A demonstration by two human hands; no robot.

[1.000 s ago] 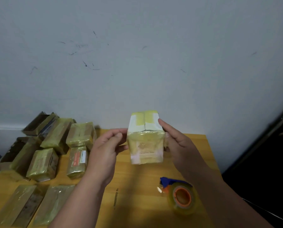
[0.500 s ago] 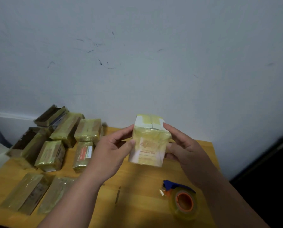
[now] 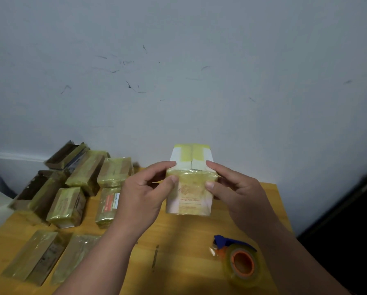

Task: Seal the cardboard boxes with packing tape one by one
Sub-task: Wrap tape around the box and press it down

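A small white box (image 3: 190,194) wrapped in yellowish tape stands upright above the wooden table (image 3: 178,258), held between both hands. My left hand (image 3: 144,196) grips its left side, thumb on the front face and fingers on the top edge. My right hand (image 3: 236,192) grips the right side the same way. The box's top flaps are closed, with tape across part of the seam. A roll of clear packing tape (image 3: 243,262) with an orange core and a blue cutter lies on the table at the lower right.
Several taped boxes (image 3: 82,188) lie in a cluster on the table's left side, two flatter ones (image 3: 35,256) near the front. A grey wall (image 3: 178,71) stands directly behind the table. A dark doorway (image 3: 353,231) is at the right.
The box has turned back from a tilt to square and upright. Both thumbs have come onto its front face. The camera view has shifted slightly.
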